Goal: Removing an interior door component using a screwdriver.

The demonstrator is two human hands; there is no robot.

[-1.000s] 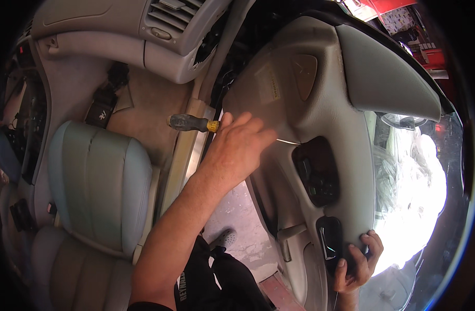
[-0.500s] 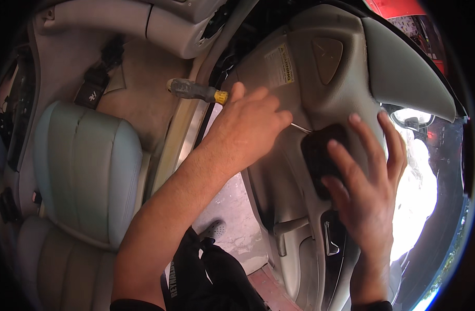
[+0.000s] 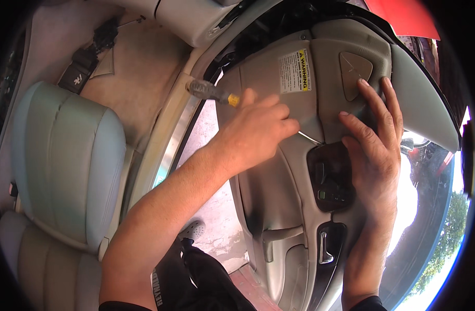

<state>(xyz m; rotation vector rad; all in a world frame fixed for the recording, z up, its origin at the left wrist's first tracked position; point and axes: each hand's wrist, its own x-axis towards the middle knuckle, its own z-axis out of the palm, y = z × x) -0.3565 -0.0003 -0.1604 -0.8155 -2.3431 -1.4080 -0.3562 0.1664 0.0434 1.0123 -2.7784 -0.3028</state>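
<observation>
My left hand [image 3: 261, 127] is closed around a screwdriver [image 3: 211, 93]. Its dark grey handle with a yellow collar sticks out past the thumb side. The thin metal shaft [image 3: 311, 138] emerges beyond my fingers, its tip at the upper edge of a dark switch panel [image 3: 328, 173] set in a car's beige door panel [image 3: 271, 176]. To the right, my right hand [image 3: 377, 150] is open, fingers spread over the upper door panel beside the switch panel. Its fingertips come near a triangular trim cover [image 3: 354, 72].
Below the switch panel is a chrome inner door handle [image 3: 325, 246], beside an armrest pull [image 3: 281, 236]. A warning label [image 3: 295, 70] is on the door. A grey-green seat [image 3: 66, 166] stands at left, past the door sill [image 3: 159, 140]. Window glass [image 3: 424, 207] lies at right.
My right hand has shifted up, off the switch panel, which now shows more fully. The left hand keeps the screwdriver at the panel's edge. The whole view has shifted slightly.
</observation>
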